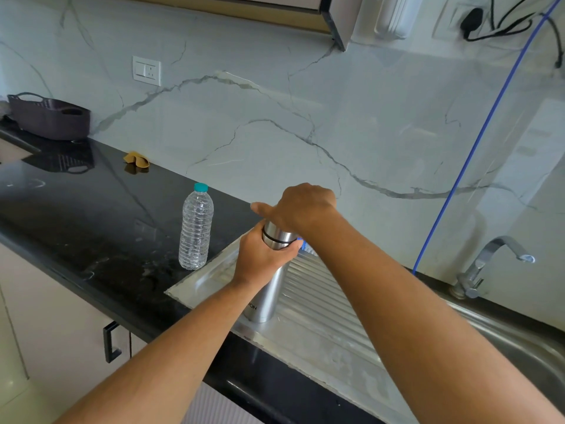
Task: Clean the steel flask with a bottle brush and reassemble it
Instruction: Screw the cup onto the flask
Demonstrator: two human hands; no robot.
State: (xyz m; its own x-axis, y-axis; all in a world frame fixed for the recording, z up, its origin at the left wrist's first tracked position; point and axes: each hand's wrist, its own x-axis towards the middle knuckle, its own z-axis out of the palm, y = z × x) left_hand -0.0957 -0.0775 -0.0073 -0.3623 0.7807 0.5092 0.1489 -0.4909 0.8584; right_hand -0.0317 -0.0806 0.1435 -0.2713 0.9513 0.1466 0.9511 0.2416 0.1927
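I have the steel flask (269, 289) standing upright on the ribbed steel drainboard (321, 301), at about 5 o'clock from the plastic water bottle (195, 228) on the black table (91, 215) and well to 9 o'clock of the tap (489, 264). My left hand (260, 258) is my lower grip, fingers curled round the flask's upper body just under the dark ring. My right hand (302, 206) sits on top, wrapped over the cap so that I cannot see the cap itself. The flask's long axis runs straight up, so my two grips are stacked along it, right directly above left. I judge the next move is a twist about that axis, left holding the body steady. Something blue peeks out behind my left fingers; I cannot tell what it is.
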